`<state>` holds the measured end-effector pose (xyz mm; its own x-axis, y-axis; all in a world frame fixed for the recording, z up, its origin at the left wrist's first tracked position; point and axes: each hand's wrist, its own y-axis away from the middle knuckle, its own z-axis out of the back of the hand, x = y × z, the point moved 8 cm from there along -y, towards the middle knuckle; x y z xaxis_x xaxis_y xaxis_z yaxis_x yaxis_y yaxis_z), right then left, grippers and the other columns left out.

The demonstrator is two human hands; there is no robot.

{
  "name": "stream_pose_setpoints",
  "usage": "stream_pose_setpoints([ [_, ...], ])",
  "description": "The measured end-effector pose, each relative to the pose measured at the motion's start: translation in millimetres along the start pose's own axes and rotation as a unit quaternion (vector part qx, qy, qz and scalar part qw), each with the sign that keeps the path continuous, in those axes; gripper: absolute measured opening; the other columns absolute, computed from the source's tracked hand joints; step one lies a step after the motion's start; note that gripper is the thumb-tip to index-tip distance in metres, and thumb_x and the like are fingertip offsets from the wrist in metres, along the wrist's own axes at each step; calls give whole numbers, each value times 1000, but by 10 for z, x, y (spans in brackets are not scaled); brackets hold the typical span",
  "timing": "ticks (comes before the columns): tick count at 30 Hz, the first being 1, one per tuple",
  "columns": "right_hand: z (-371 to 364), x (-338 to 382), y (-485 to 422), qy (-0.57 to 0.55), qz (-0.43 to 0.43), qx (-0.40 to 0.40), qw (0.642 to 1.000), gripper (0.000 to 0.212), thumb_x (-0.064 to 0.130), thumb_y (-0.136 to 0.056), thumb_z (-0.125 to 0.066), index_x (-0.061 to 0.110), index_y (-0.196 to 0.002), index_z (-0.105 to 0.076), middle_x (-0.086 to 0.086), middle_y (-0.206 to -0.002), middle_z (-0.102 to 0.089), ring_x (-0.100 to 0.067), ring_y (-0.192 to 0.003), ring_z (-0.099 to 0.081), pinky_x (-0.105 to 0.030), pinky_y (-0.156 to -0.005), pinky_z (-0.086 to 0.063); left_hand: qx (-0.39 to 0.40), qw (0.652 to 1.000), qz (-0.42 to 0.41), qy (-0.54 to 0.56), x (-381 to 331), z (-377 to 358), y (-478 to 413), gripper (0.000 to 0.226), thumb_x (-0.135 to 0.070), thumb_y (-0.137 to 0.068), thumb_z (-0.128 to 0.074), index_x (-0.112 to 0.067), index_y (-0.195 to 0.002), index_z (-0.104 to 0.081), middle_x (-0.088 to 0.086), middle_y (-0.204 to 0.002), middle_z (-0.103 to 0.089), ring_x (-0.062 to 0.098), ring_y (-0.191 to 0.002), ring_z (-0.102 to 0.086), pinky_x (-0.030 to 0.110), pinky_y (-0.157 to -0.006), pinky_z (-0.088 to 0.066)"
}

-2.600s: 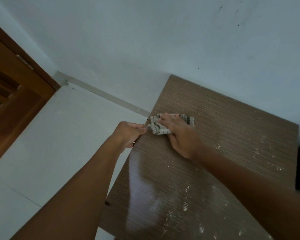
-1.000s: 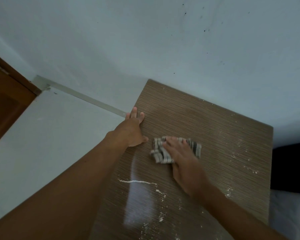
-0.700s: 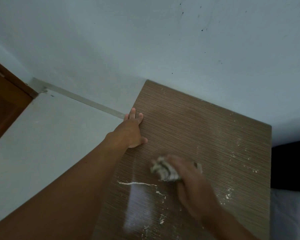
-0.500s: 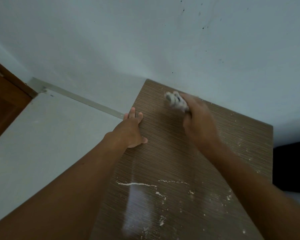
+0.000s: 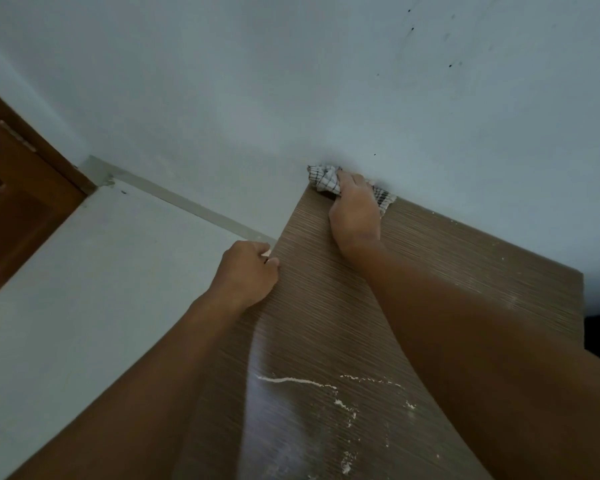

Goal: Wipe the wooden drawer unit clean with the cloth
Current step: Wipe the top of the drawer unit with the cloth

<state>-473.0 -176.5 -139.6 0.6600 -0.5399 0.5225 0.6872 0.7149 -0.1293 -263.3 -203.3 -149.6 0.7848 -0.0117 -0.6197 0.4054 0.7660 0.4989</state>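
Right hand (image 5: 355, 216): grip clamped on checked cloth (image 5: 326, 180), frame centre, at drawer unit (image 5: 430, 271) back edge. Left hand (image 5: 248, 275): grip curled over unit's left edge.

No legible text, labels or numbers.

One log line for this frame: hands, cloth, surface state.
right hand: presses cloth at back edge | left hand: grips left edge | drawer unit: white dust near front
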Motion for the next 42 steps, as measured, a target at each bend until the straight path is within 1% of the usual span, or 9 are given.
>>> stream_pose_setpoints([
  [5,-18,141,107,-18,90,75,993,51,-1,-92,-41,10,-141,-47,-8,-143,-51,-22,-134,-42,-38,-115,-31,0,998,35,48,178,85,50,22,-13,-94,-54,-12,-102,-75,1,-103,-72,15,-93,-66,23,-80,-48],
  [8,9,235,477,-27,162,113,980,44,4,-95,-46,12,-137,-53,-7,-139,-55,-20,-130,-47,-38,-114,-33,6,989,83,119,292,115,45,27,-4,-92,-50,-12,-108,-70,4,-106,-70,22,-100,-66,35,-93,-53],
  [12,37,293,1267,-43,231,188,954,47,5,-92,-56,18,-137,-52,-5,-142,-52,-20,-133,-44,-32,-112,-27,28,970,115,214,331,119,60,29,1,-94,-41,-8,-112,-62,17,-97,-70,29,-91,-70,39,-84,-57],
  [17,244,243,2234,-67,278,232,930,45,19,-90,-52,19,-135,-53,2,-139,-54,-4,-134,-35,-22,-116,-22,-19,999,-29,16,59,172,121,33,-24,-93,-55,-16,-124,-63,5,-114,-68,21,-103,-64,26,-94,-46],
  [20,536,197,2410,-119,236,225,938,45,19,-89,-50,23,-135,-50,4,-135,-57,-7,-127,-49,-29,-103,-45,-39,985,-145,-79,-264,65,262,41,-27,-94,-57,-16,-134,-56,6,-127,-62,19,-114,-58,29,-96,-46],
  [22,852,70,2256,-157,183,168,956,45,13,-90,-53,25,-133,-51,10,-133,-57,-4,-122,-53,-26,-99,-47,-27,970,-190,-152,-422,-96,305,49,-32,-93,-58,-21,-140,-48,5,-141,-49,21,-129,-46,37,-103,-44],
  [28,1325,-481,1008,-27,103,43,993,38,7,-93,-54,20,-128,-59,0,-118,-65,-7,-95,-56,-25,-79,-49,81,948,-158,-265,-562,-594,283,82,-44,-86,-67,-25,-152,-23,7,-163,-4,22,-150,0,45,-121,-12],
  [35,737,-892,128,104,101,105,984,47,11,-94,-45,22,-139,-50,-5,-133,-60,-24,-118,-54,-40,-99,-42,104,954,-122,-255,-588,-639,241,85,-39,-84,-71,-29,-153,-22,6,-164,2,22,-150,4,44,-121,-9],
  [42,682,-717,1220,38,116,101,987,44,8,-91,-58,20,-134,-55,-3,-137,-57,-21,-127,-51,-38,-106,-38,105,951,-123,-264,-574,-657,206,85,-40,-84,-71,-29,-153,-22,6,-164,3,21,-150,3,43,-121,-11],
])
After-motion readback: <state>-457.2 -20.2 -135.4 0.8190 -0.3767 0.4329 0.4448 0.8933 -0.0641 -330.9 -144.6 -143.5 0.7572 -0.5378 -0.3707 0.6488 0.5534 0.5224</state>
